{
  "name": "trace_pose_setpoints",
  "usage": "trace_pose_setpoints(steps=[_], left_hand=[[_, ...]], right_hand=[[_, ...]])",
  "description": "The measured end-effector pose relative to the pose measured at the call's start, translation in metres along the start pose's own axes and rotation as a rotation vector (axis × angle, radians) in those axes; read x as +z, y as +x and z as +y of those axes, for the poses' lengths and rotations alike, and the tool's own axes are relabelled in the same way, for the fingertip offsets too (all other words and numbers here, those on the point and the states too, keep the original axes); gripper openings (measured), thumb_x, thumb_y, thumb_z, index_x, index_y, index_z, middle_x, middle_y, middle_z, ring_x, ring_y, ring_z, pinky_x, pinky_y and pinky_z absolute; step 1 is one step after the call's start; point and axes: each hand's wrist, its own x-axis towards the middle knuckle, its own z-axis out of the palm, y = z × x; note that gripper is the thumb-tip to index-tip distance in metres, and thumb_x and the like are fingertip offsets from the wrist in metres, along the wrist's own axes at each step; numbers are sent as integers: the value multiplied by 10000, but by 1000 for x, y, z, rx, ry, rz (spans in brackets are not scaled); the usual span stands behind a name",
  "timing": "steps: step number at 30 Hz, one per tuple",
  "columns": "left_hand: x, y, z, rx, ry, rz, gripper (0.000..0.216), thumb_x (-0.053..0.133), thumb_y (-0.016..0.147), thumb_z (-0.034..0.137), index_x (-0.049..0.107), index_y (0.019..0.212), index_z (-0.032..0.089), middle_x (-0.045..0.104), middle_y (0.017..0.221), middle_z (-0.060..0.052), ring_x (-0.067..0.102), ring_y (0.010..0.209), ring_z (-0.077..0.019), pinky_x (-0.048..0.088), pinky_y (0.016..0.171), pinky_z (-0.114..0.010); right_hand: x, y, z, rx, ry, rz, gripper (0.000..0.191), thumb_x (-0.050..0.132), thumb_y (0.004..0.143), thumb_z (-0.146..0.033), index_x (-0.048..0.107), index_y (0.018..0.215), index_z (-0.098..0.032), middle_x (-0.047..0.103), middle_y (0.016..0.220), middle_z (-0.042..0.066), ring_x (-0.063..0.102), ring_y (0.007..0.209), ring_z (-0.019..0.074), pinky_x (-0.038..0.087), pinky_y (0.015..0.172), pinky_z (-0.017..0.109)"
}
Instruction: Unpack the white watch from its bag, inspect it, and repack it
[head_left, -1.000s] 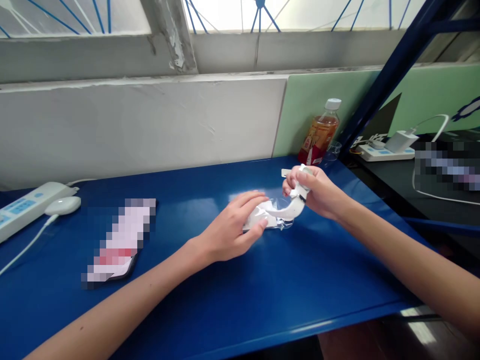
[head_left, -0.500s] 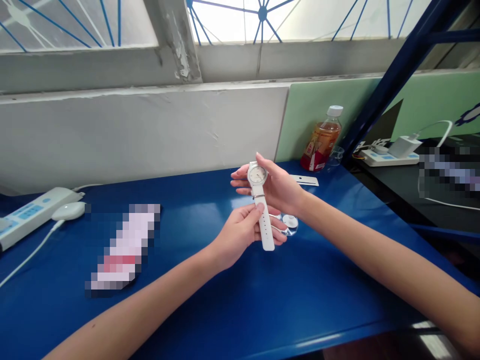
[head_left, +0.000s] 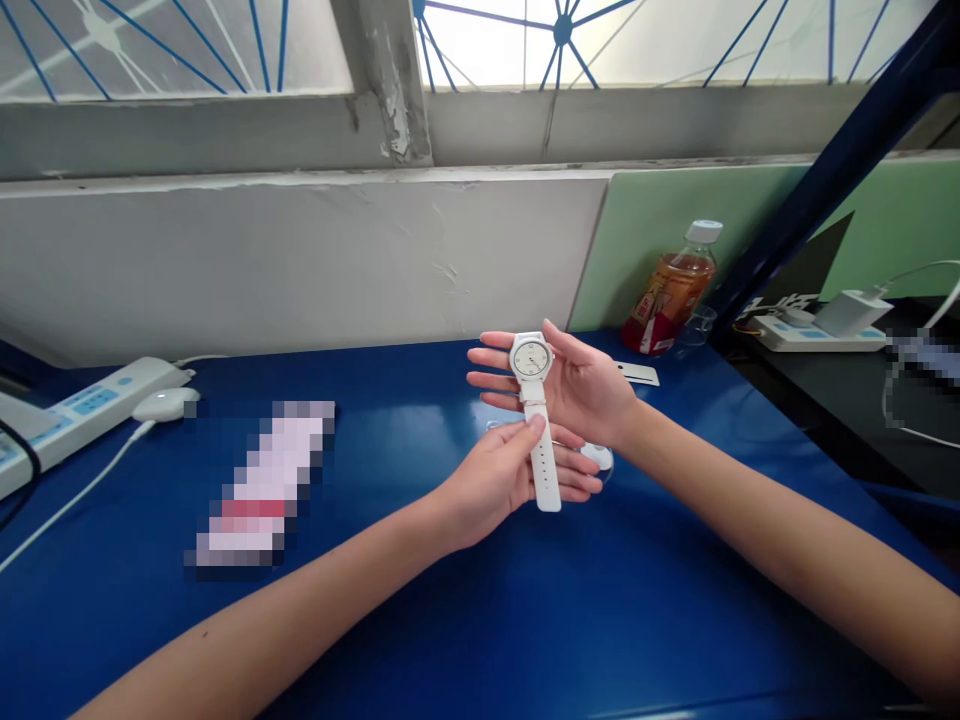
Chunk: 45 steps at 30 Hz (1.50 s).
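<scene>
A white wristwatch point(head_left: 532, 360) with a round, pale dial faces up, its strap hanging toward me. My left hand point(head_left: 499, 470) pinches the strap between the thumb on top and the fingers beneath. Behind the watch case, my right hand point(head_left: 585, 385) lies palm up with its fingers stretched out to the left. The case rests over or against those fingers; whether it touches them I cannot tell. Partly hidden behind my hands, a clear plastic piece point(head_left: 598, 458) lies on the blue table. A flat white strip point(head_left: 637, 374) shows beyond my right wrist.
On the blue table point(head_left: 420, 640), a blurred-out flat item point(head_left: 266, 480) lies left of my hands. A power strip point(head_left: 97, 405) with a white charger point(head_left: 166, 404) sits at the far left. A drink bottle point(head_left: 671, 290) stands at the back right, near another power strip point(head_left: 817, 332).
My right hand has opened out flatter, fingers extended and thumb apart from the watch case. My left hand still grips the strap. The view has shifted slightly.
</scene>
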Motion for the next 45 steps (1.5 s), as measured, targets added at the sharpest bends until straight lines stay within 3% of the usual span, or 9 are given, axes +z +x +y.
trace_pose_setpoints(steps=[7, 15, 19, 22, 28, 33, 42, 45], left_hand=[[-2, 1, 3, -35, 56, -6, 348, 584, 966, 399, 672, 960, 63, 740, 882, -157, 741, 743, -224, 585, 709, -329], [-7, 1, 3, -40, 78, -41, 317, 540, 990, 351, 675, 1004, 64, 744, 915, -172, 748, 785, -242, 587, 759, -365], [-6, 1, 6, -33, 92, -1, 327, 513, 1003, 325, 682, 993, 46, 746, 944, -196, 747, 864, -264, 572, 836, -392], [-4, 1, 8, -36, 108, 13, 328, 504, 1008, 319, 683, 990, 45, 746, 957, -204, 747, 864, -266, 579, 808, -381], [-4, 1, 8, -39, 78, 4, 319, 511, 1004, 316, 693, 979, 55, 750, 937, -190, 746, 840, -257, 578, 789, -375], [-6, 1, 7, -47, 11, -87, 337, 523, 998, 341, 697, 1030, 54, 740, 1013, -200, 733, 934, -276, 551, 868, -396], [-5, 2, 9, -47, -26, -8, 322, 495, 1016, 316, 674, 1003, 49, 744, 985, -212, 739, 910, -282, 540, 883, -420], [-5, 2, 12, -22, -14, 16, 318, 469, 1028, 298, 671, 1001, 54, 747, 971, -205, 741, 893, -273, 547, 866, -407]], right_hand=[[-1, 2, -2, 35, -30, 70, 535, 194, 1057, -349, 627, 1183, -60, 701, 1220, 152, 668, 1125, 201, 439, 1070, 332], [-5, 3, 0, 19, -53, 53, 525, 194, 1057, -382, 602, 1252, -116, 666, 1289, 142, 672, 1111, 221, 481, 1025, 399], [-4, 3, -2, 24, -31, 61, 582, 166, 1052, -402, 608, 1222, -64, 674, 1262, 175, 670, 1116, 224, 460, 1053, 382], [-2, 3, -3, 35, -23, 85, 614, 159, 1048, -407, 615, 1189, -22, 677, 1242, 204, 668, 1122, 218, 434, 1081, 354], [-3, 3, -1, 46, -57, 110, 645, 101, 1057, -428, 618, 1204, -73, 713, 1188, 155, 688, 1076, 200, 477, 1031, 344], [-4, 3, -3, 35, -62, 128, 625, 88, 1058, -431, 597, 1225, -108, 704, 1211, 135, 698, 1035, 180, 484, 1020, 341], [-3, 1, -7, 21, 6, 68, 685, 143, 1028, -513, 564, 1258, -23, 588, 1373, 208, 591, 1241, 242, 379, 1126, 386], [-3, 0, -8, 9, 11, 68, 625, 162, 1036, -455, 550, 1278, -29, 573, 1396, 201, 559, 1281, 235, 349, 1148, 392]])
